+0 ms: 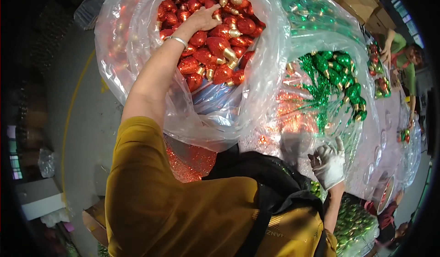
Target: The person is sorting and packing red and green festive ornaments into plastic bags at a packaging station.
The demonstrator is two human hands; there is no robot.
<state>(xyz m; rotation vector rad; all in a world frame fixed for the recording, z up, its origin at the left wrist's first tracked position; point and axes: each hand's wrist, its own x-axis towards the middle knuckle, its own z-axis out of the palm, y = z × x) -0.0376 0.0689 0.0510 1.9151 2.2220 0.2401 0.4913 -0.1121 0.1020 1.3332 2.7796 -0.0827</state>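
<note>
My bare left hand [206, 18], a silvery bangle at its wrist, reaches into a large clear plastic bag [133, 69] of shiny red bulb-shaped ornaments [217, 46] with gold caps. Its fingers bend around the gold-capped end of one ornament near the far side of the heap. At lower right, my right hand [329, 163] in a white glove is held over clear plastic. One finger of it points up, the others are loosely bent, and nothing shows in it. Beyond it lie green glittery bulb ornaments [339, 69] with gold caps, beside green tinsel-like strands [316, 92].
Another clear bag [316, 9] with green contents stands at the back right. A co-worker [403, 55] in green works at the table's right side near red and green ornaments [380, 80]. Cardboard boxes [353, 0] stand behind. A yellow line [75, 101] crosses the floor at left.
</note>
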